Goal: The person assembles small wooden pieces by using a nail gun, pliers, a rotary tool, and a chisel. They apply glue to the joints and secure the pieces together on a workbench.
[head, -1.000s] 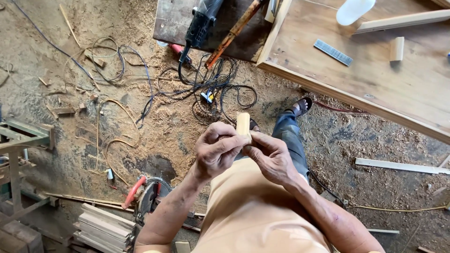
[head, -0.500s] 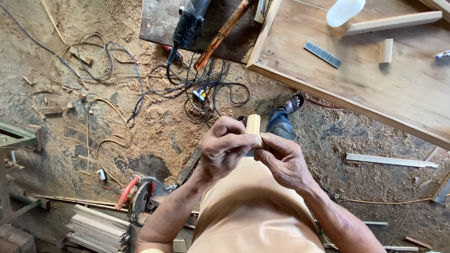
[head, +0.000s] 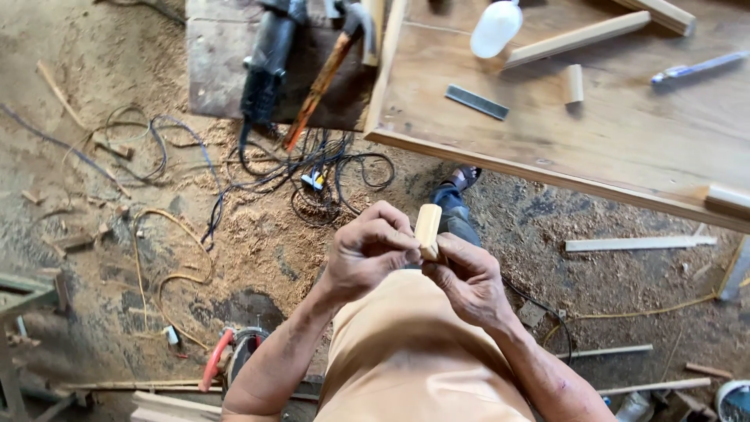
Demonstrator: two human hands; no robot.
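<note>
Two hands closed on short wooden block (head: 427,227): left hand (head: 367,254) and right hand (head: 467,277) pinching lower end, held above sawdust floor (head: 234,234). Grip unchanged since previous frames; view shifted, desk (head: 625,133) nearer.

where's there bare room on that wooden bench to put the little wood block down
Bare room on the plywood bench top: the wide patch below the flat grey metal strip and short round wooden peg. Crowded along the far edge: white plastic bottle, long wooden strip.
</note>
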